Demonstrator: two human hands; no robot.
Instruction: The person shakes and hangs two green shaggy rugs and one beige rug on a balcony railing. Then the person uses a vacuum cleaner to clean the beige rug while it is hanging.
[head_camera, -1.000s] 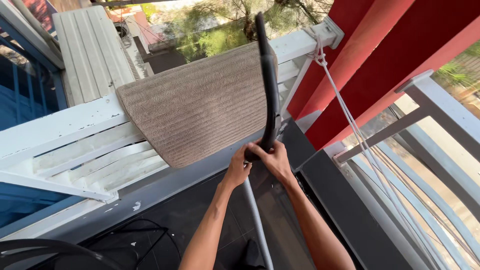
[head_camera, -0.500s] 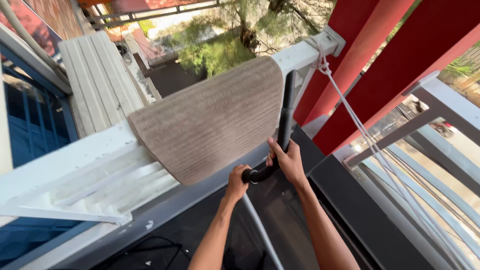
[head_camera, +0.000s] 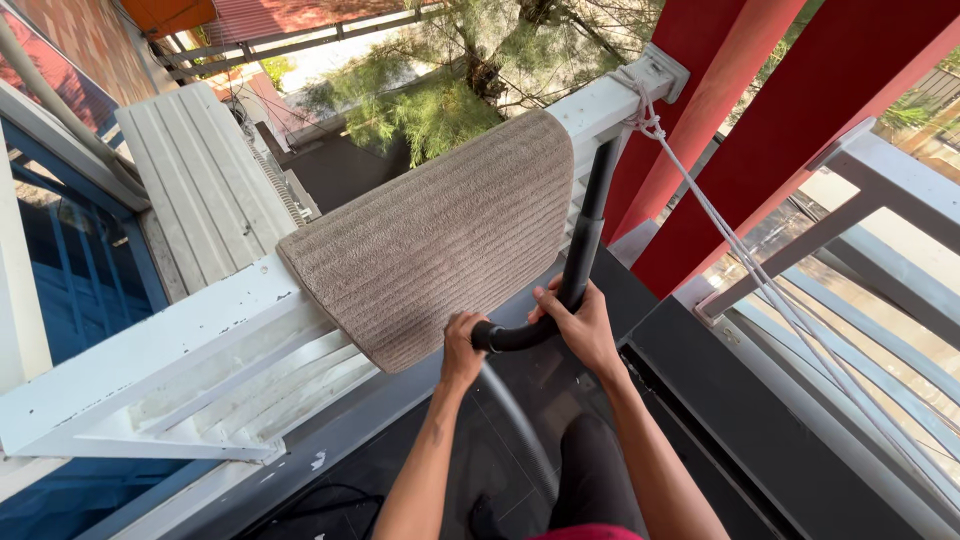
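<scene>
Beside beige ribbed mat (head_camera: 440, 235): black curved vacuum wand (head_camera: 580, 255) (both hands).

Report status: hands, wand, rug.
Both hands, left hand and right hand, grip the black vacuum wand. Wand beside beige rug on white railing. Nothing blocking.

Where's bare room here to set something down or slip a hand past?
Free: the white rail top left of the beige mat, and the dark floor right of the right hand. Crowded: the black vacuum tube, left hand and white ropes by the rail corner.
</scene>
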